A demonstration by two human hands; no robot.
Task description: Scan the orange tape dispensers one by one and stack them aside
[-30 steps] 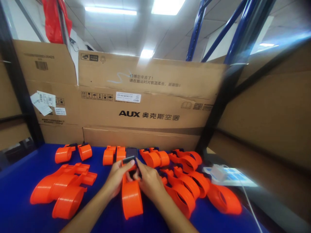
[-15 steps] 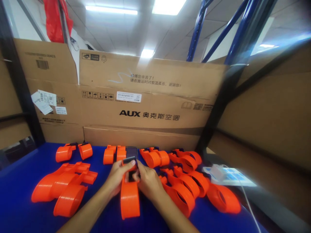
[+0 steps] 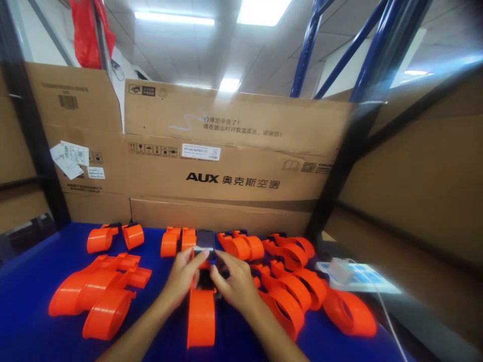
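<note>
An orange plastic part [image 3: 201, 314], long with a rounded loop body, lies on the blue table [image 3: 26, 281] in front of me, pointing away. My left hand [image 3: 183, 277] grips its far end from the left, thumb near a small dark piece [image 3: 206, 282] at the top. My right hand [image 3: 235, 282] holds the same end from the right, fingers closed on it. A dark phone-like object [image 3: 205, 238] stands just beyond my fingertips.
Several orange parts are heaped at left [image 3: 98, 291] and at right [image 3: 302, 286]; smaller orange pieces [image 3: 113, 236] line the back. A large AUX cardboard box [image 3: 234, 156] walls the far edge. A white charger with cable [image 3: 341, 270] lies at right, by cardboard sheets and blue racking.
The orange part has turned slightly and now lies straighter, pointing away from me. My hands have shifted a little along its far end while keeping hold.
</note>
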